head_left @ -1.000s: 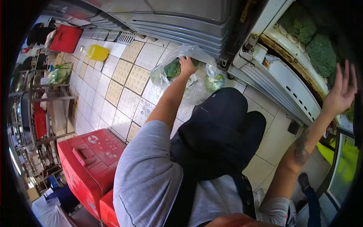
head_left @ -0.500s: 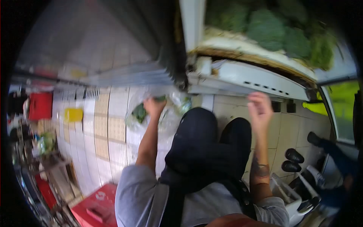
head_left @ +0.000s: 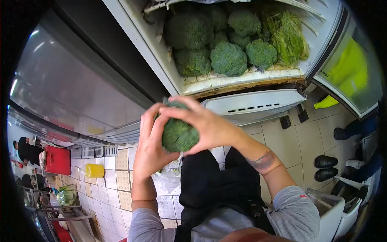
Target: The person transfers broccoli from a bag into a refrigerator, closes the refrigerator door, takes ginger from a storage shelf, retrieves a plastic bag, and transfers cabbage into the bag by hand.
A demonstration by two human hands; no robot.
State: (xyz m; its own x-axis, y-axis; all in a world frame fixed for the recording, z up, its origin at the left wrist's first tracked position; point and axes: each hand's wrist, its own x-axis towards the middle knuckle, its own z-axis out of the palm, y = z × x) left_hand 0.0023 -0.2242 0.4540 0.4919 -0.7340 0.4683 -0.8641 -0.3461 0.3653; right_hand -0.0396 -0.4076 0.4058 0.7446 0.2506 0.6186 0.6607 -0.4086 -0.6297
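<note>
Between my two hands is a head of broccoli (head_left: 180,135), raised in front of the fridge. My left hand (head_left: 150,139) wraps its near left side, and my right hand (head_left: 203,123) grips it from the right and over the top. Beyond them the open fridge (head_left: 242,82) holds several broccoli heads (head_left: 229,59) piled on its lower shelf. A bundle of light green stalks (head_left: 288,38) lies at the shelf's right end. Below my hands, a clear plastic bag (head_left: 167,179) on the floor is partly hidden by my arm and leg.
The fridge's glass door (head_left: 354,76) stands open at right. A closed steel door (head_left: 80,76) is at left. On the floor are a yellow container (head_left: 93,170) and black shoes (head_left: 325,168). White bins (head_left: 326,209) stand lower right. Another person (head_left: 30,151) is far left.
My left hand has come up from the plastic bag with a broccoli head. My right hand has moved left onto it. The view has shifted toward the fridge shelf.
</note>
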